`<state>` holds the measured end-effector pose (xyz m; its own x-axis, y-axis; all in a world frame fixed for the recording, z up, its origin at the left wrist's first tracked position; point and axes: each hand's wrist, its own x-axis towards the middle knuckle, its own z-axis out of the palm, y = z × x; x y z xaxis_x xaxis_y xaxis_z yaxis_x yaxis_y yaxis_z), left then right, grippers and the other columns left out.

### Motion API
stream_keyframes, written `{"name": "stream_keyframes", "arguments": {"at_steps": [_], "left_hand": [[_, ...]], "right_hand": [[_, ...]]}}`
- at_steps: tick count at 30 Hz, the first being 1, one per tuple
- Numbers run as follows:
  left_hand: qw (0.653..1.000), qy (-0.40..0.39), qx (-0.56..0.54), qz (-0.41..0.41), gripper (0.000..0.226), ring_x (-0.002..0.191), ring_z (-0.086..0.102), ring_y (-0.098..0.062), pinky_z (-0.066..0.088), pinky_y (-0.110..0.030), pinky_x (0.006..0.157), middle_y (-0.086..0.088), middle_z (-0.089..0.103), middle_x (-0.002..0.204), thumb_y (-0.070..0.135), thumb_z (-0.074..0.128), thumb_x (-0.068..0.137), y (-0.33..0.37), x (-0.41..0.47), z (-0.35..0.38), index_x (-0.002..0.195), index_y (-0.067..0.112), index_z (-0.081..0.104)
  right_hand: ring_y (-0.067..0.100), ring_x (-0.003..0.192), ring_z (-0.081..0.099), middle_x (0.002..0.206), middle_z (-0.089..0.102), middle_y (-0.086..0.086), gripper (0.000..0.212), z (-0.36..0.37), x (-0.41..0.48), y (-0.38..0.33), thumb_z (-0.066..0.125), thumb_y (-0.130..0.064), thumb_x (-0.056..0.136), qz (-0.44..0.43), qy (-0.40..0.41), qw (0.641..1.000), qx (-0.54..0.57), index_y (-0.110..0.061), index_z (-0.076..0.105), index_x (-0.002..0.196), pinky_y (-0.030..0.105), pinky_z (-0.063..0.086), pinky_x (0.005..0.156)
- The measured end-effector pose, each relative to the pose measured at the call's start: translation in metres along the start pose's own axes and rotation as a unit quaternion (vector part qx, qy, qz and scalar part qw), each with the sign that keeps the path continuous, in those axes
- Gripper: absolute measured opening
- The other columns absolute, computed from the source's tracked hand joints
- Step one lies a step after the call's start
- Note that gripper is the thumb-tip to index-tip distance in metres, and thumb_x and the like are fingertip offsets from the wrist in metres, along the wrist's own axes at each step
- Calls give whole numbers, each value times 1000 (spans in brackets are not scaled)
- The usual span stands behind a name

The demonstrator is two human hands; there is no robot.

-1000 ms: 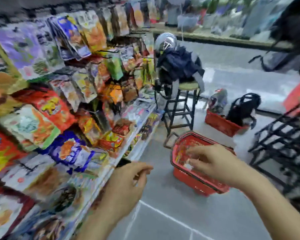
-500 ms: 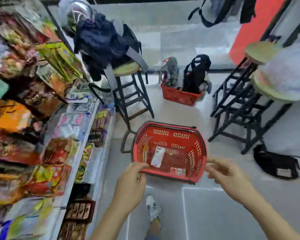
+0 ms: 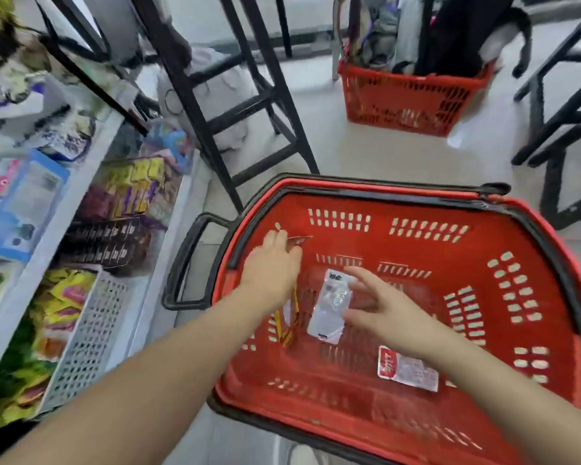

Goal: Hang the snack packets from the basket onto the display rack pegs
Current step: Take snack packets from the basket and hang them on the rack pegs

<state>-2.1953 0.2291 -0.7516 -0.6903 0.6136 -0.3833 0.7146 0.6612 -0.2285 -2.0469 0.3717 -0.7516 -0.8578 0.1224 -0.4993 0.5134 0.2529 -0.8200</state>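
Head view now looks straight down into the red basket (image 3: 399, 427), where half a second ago both hands hovered at its near rim and a second ago the rack of hung packets filled the left of the picture. Three packets lie on the basket floor: a clear packet (image 3: 329, 307) in the middle, a red-and-white packet (image 3: 408, 369) nearer the person, and a yellow packet (image 3: 289, 325) to the left. The left hand (image 3: 272, 266) has gone in to the far left wall, and its curled fingers pinch a small red packet (image 3: 297, 240). The right hand (image 3: 386, 310) has come in too and is spread wide beside the clear packet, fingers straight, gripping nothing yet. That puts the task at a pick-up, with one packet in hand and a second about to be taken, and hanging to follow. The yellow packet is partly under the left wrist, and it may be dangling from that hand rather than lying loose; blur makes it hard to say. The display pegs are out of frame. On the left only a shelf (image 3: 91, 182) of blurred goods shows; beyond stand a black stool (image 3: 249, 105) and a second red basket (image 3: 410, 99), its load cut off at the top.
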Motion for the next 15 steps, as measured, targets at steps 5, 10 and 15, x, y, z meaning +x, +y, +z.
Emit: {"name": "stream_keyframes", "arguments": {"at_steps": [5, 10, 15], "left_hand": [[990, 31, 141, -6, 40, 131, 37, -39, 40, -47, 97, -17, 42, 137, 19, 26, 98, 3, 74, 65, 130, 13, 50], [971, 135, 192, 46, 30, 107, 60, -32, 42, -37, 79, -9, 63, 113, 12, 39, 96, 3, 87, 77, 124, 10, 50], [942, 40, -333, 32, 24, 74, 64, -20, 43, -28, 62, -8, 64, 86, 13, 52, 91, 16, 63, 56, 114, 13, 46]], "right_hand": [[25, 132, 48, 155, 33, 6, 90, 23, 86, 63, 70, -27, 88, -23, -52, 996, -63, -41, 8, 152, 41, 52, 96], [19, 142, 34, 162, 16, 0, 111, 34, 120, 83, 77, -35, 81, -62, -50, 992, -94, -27, -3, 156, 24, 33, 108], [8, 145, 22, 160, 18, -7, 132, 38, 117, 83, 83, -44, 71, -92, -91, 988, -84, -23, -18, 153, 16, 21, 109]]}}
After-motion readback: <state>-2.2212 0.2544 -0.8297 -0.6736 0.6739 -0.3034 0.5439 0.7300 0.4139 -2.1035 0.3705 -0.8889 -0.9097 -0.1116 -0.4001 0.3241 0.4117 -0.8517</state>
